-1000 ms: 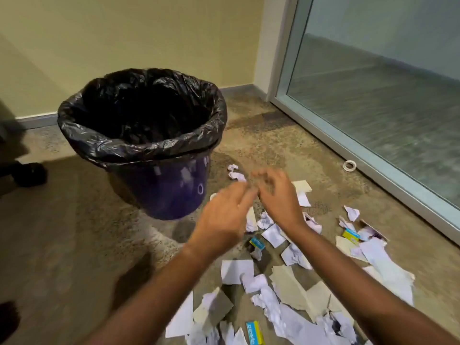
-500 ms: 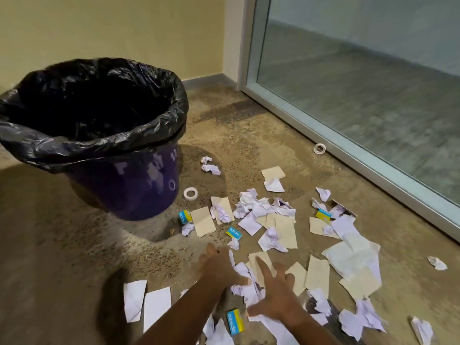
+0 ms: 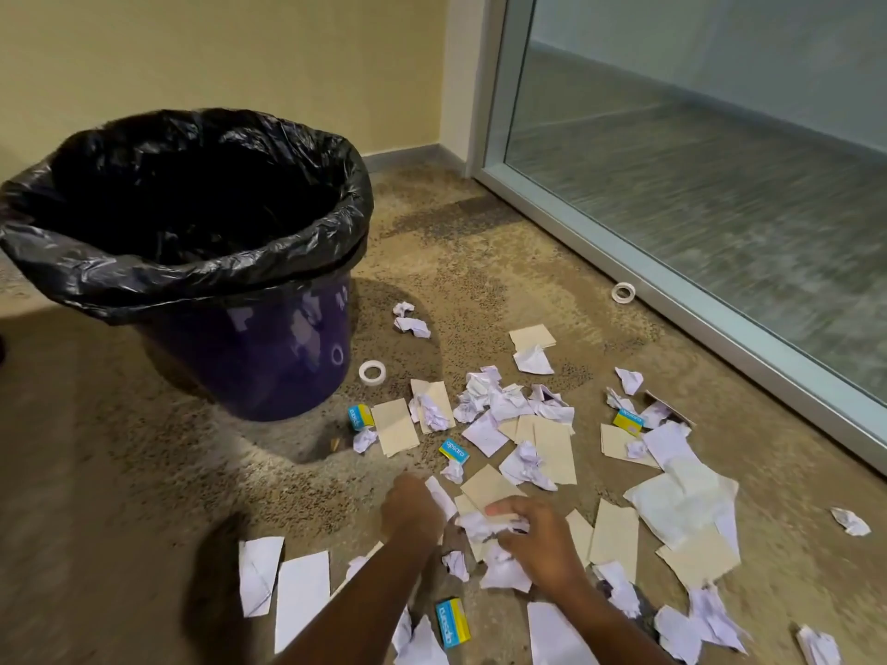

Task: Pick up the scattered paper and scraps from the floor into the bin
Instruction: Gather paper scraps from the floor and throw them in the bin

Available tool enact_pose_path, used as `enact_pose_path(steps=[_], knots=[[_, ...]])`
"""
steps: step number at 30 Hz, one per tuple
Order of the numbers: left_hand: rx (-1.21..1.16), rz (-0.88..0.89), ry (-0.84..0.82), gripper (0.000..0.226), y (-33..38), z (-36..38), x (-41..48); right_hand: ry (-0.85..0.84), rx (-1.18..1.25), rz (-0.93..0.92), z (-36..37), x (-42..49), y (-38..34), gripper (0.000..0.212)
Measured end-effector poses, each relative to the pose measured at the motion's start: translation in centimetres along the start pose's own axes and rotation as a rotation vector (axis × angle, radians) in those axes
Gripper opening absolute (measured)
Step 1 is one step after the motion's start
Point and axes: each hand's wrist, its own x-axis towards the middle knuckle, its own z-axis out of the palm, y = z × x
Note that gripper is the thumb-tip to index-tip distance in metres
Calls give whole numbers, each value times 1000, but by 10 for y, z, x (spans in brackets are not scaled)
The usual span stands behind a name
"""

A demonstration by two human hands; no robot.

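Observation:
A purple bin (image 3: 269, 371) lined with a black bag stands at the left on the brown floor. Scattered white crumpled scraps (image 3: 504, 400), beige paper sheets (image 3: 552, 443) and small blue boxes (image 3: 453, 451) cover the floor to its right and front. My left hand (image 3: 413, 513) is down on the floor, fingers curled onto a white paper strip. My right hand (image 3: 537, 544) rests beside it, fingers closing over crumpled white paper (image 3: 485, 525) among the scraps.
A glass door with a metal frame (image 3: 720, 309) runs along the right. Two tape rolls lie on the floor, one (image 3: 372, 372) by the bin, one (image 3: 623, 293) by the door frame. A yellow wall stands behind the bin.
Both hands dropped from mid-air near the bin down to the paper pile on the floor and are closing on scraps. The view shifted right and lower.

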Motion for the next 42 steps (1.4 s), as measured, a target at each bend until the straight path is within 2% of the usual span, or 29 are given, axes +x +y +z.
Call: enact_pose_path(steps=[2, 6, 10, 12, 13, 15, 18, 20, 23, 25, 29, 31, 33, 35, 37, 39, 40, 42], knots=[[78, 3, 48, 43, -1, -3, -1, 16, 40, 4, -8, 3, -4, 30], [149, 36, 146, 33, -2, -17, -3, 78, 94, -10, -23, 8, -19, 29], [-130, 98, 96, 26, 4, -41, -8, 124, 178, -40, -42, 12, -50, 30], [-285, 175, 164, 13, 12, -64, -18, 166, 228, -88, -54, 16, -76, 30], [-350, 227, 226, 5, 16, -80, -26, 177, 248, -128, -60, 18, -93, 30], [-431, 332, 385, 10, 25, -119, -48, 205, 284, -229, -73, 17, -132, 31], [-456, 541, 724, 2, 31, -183, -85, 264, 340, -374, -85, 15, -200, 28], [-462, 639, 954, 5, 28, -223, -98, 288, 396, -481, -86, 17, -242, 26], [-401, 585, 1145, 10, 20, -273, -86, 305, 390, -574, -69, 34, -293, 27], [-363, 438, 1078, 13, 11, -298, -59, 282, 333, -556, -49, 55, -320, 26], [-411, 170, 738, 28, -5, -311, -25, 134, 125, -478, -13, 82, -349, 23], [-454, 150, 768, 41, -6, -301, -26, 50, 67, -507, -7, 83, -351, 40], [-417, 265, 964, 46, -8, -281, -39, 58, 30, -598, -8, 79, -346, 48], [-309, 520, 1135, 47, -11, -256, -49, 136, 22, -699, -17, 72, -331, 41], [-136, 801, 1163, 45, -14, -225, -53, 215, 50, -729, -28, 64, -304, 32], [64, 1008, 1082, 42, -16, -189, -48, 249, 90, -682, -36, 61, -266, 27], [167, 1044, 987, 40, -15, -172, -46, 256, 89, -639, -38, 61, -243, 25], [309, 962, 673, 49, -9, -138, -45, 262, 0, -511, -39, 70, -190, 24]])
